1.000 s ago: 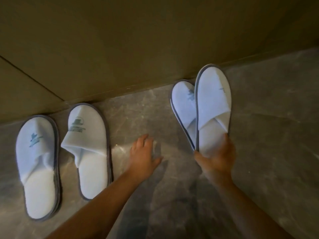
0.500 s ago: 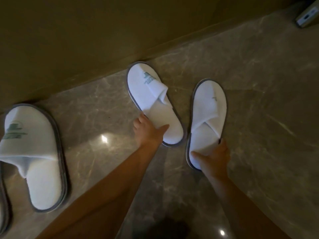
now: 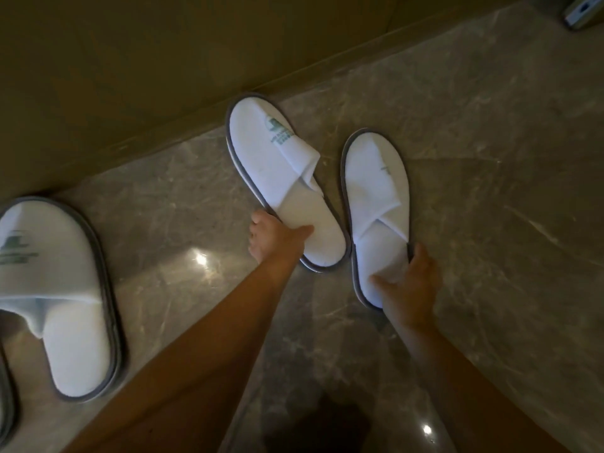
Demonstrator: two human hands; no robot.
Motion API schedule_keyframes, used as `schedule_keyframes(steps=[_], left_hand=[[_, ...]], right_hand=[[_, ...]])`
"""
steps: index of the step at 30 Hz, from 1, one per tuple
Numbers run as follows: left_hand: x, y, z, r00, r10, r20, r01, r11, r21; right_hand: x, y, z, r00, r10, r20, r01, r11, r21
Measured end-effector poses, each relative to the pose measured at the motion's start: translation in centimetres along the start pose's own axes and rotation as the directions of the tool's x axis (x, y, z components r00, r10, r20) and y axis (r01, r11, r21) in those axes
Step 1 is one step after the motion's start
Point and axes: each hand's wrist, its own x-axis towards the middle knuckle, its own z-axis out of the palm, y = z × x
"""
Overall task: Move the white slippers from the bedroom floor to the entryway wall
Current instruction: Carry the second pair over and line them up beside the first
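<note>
Head view, hands [image 3: 277, 238] [image 3: 408, 286] still gripping slippers [image 3: 284, 178] — now nearer, barely shifted

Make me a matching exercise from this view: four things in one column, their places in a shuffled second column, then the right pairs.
Things
1. left hand
2. right hand
3. slipper with the large green logo
4. slipper at the left edge

Places
A. toe close to the wall
B. apart from both hands
C. on the heel of the right-side slipper
D. gripping the logo slipper's heel

Pairs: 1-D, 2-C, 3-A, 4-B

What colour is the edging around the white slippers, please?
Grey, on each slipper; clearest in the head view.
</note>
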Motion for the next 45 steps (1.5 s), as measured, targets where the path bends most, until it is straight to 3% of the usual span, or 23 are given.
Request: schedule_keyframes(steps=[2,5,7,9,12,14,18,24,27,30,34,39,45], left_hand=[[-0.5,-0.7,-1.0,0.997,0.028,0.076,-0.016,0.989,-0.150],[-1.0,-2.2,-2.9,0.985,0.089,0.150,-0.040,0.952,-0.304],[-1.2,-3.3,-4.1,0.974,0.145,0.175,-0.074,0.930,-0.359],[-1.2,-4.2,-5.4,0.961,0.199,0.191,-0.113,0.916,-0.385],[-1.0,-5.3,-7.6,0.950,0.238,0.200,-0.148,0.911,-0.384],[-0.9,-6.2,-9.3,0.948,0.270,0.171,-0.212,0.931,-0.297],[-0.6,-9.4,-14.3,0.948,0.310,0.069,-0.314,0.947,0.061],[-0.6,-15.6,-21.2,0.922,0.382,-0.060,-0.318,0.837,0.445],[-0.5,-18.4,-22.3,0.945,0.327,-0.014,-0.248,0.742,0.623],[-0.3,-20.3,-22.7,0.958,0.280,0.065,-0.249,0.695,0.674],[-0.1,-21.3,-22.8,0.963,0.237,0.126,-0.260,0.700,0.665],[0.2,-21.6,-22.6,0.964,0.230,0.131,-0.259,0.714,0.650],[0.5,-21.5,-22.3,0.965,0.229,0.127,-0.259,0.750,0.608]], right_hand=[[-0.7,-0.9,0.0,0.990,-0.133,-0.048,0.129,0.989,-0.068],[-2.5,-3.4,1.0,0.941,-0.337,-0.006,0.337,0.941,0.042],[-3.7,-5.0,2.1,0.949,-0.306,0.079,0.288,0.939,0.187],[-4.1,-6.4,2.7,0.962,-0.205,0.182,0.137,0.934,0.329],[-4.7,-8.0,3.2,0.922,-0.151,0.358,-0.016,0.906,0.423],[-5.5,-9.0,3.8,0.905,-0.156,0.397,-0.047,0.889,0.456],[-7.9,-11.1,5.9,0.878,-0.200,0.436,-0.021,0.892,0.453],[-10.9,-13.0,9.9,0.841,-0.233,0.489,0.074,0.944,0.323],[-11.7,-13.2,11.0,0.869,-0.240,0.433,0.166,0.965,0.202],[-12.3,-13.4,11.4,0.895,-0.311,0.321,0.309,0.949,0.056],[-13.4,-14.2,12.4,0.840,-0.434,0.326,0.489,0.865,-0.109],[-14.6,-14.3,14.3,0.824,-0.412,0.390,0.523,0.817,-0.243],[-14.9,-13.6,14.8,0.799,-0.422,0.429,0.552,0.797,-0.246]])
